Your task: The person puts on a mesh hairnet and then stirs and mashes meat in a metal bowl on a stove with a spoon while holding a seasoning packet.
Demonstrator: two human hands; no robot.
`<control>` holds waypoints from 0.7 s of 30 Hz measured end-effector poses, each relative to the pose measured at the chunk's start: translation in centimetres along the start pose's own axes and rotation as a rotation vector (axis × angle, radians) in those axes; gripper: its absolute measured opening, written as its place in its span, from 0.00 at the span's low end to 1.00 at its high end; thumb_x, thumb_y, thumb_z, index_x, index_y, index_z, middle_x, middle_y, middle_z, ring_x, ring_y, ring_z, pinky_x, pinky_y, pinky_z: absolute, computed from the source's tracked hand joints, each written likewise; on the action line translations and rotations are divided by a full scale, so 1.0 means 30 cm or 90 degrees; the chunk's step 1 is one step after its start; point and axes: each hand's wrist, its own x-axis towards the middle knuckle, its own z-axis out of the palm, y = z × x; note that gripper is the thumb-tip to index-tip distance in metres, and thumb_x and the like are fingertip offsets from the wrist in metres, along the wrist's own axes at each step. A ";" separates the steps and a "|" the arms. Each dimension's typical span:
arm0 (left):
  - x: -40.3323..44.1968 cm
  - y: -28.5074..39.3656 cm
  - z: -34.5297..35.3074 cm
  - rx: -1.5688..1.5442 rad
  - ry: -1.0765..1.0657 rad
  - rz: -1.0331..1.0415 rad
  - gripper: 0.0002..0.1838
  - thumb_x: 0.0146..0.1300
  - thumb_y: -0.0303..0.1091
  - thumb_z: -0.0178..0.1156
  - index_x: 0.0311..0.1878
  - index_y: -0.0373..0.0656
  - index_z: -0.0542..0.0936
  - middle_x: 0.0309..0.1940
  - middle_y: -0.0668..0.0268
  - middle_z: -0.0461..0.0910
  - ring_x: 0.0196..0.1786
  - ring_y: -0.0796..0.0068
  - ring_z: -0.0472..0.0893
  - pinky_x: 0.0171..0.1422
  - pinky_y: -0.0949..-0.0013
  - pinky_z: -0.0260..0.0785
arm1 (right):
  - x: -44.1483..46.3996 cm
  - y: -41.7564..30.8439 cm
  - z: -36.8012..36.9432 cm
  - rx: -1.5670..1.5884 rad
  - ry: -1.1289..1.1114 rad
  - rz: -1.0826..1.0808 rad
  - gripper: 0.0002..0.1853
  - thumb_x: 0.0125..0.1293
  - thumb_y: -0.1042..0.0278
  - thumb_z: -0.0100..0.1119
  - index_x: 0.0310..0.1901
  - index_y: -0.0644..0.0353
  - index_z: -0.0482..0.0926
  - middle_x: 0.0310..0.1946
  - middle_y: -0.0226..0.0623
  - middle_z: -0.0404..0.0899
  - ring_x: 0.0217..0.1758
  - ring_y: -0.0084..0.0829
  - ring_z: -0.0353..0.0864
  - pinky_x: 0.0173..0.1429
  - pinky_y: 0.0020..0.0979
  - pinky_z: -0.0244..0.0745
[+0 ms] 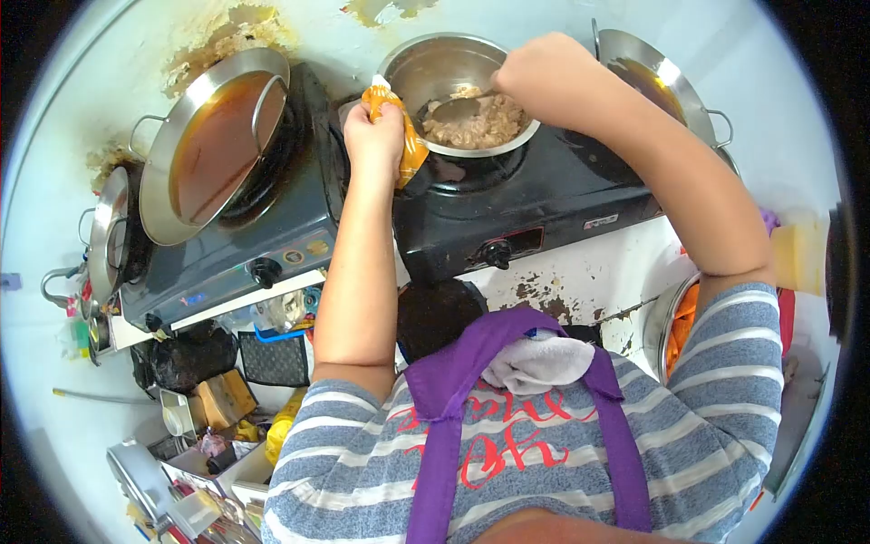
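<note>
A steel bowl (449,54) sits on the black gas stove, with light brown, chunky food (485,127) in its lower part. My left hand (374,136) is closed on an orange patterned cloth or packet (413,161) at the bowl's left rim. Whether the fingers also grip the rim is hidden. Over the bowl's right side, my right hand (539,77) is a fist around the handle of a metal ladle (456,109). The ladle's head rests in the food, while most of its handle is hidden by my hand.
A wide pan of reddish-brown liquid (213,163) stands on the left burner. Another pan (675,86) is partly behind my right arm. Stove knobs (496,254) face me. Cluttered boxes (227,471) lie low left; a pot with orange contents (666,317) is at right.
</note>
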 end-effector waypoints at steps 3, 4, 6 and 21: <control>0.004 -0.011 0.004 0.001 0.004 0.003 0.11 0.56 0.30 0.54 0.38 0.30 0.73 0.27 0.62 0.76 0.26 0.76 0.75 0.30 0.73 0.68 | -0.001 -0.033 0.097 0.011 -0.019 0.014 0.05 0.46 0.75 0.54 0.25 0.60 0.80 0.24 0.42 0.79 0.30 0.39 0.80 0.32 0.36 0.75; -0.009 0.009 0.002 -0.012 -0.002 -0.008 0.11 0.56 0.30 0.54 0.38 0.30 0.73 0.27 0.62 0.76 0.26 0.76 0.75 0.30 0.73 0.68 | 0.003 -0.038 0.126 0.012 -0.036 0.019 0.05 0.46 0.75 0.54 0.25 0.60 0.80 0.24 0.43 0.79 0.30 0.39 0.80 0.32 0.36 0.75; -0.026 0.036 0.005 -0.038 -0.004 -0.033 0.11 0.56 0.30 0.54 0.37 0.30 0.73 0.28 0.60 0.77 0.28 0.75 0.76 0.32 0.72 0.68 | 0.016 0.001 0.136 0.025 -0.039 0.031 0.06 0.46 0.75 0.54 0.26 0.60 0.80 0.25 0.44 0.78 0.30 0.40 0.80 0.32 0.37 0.75; -0.030 0.027 0.005 0.003 0.013 -0.020 0.12 0.54 0.31 0.55 0.36 0.30 0.73 0.29 0.57 0.78 0.31 0.71 0.78 0.36 0.69 0.70 | 0.045 0.048 0.064 0.007 -0.019 0.101 0.06 0.49 0.73 0.53 0.25 0.60 0.81 0.24 0.42 0.79 0.29 0.40 0.81 0.33 0.37 0.76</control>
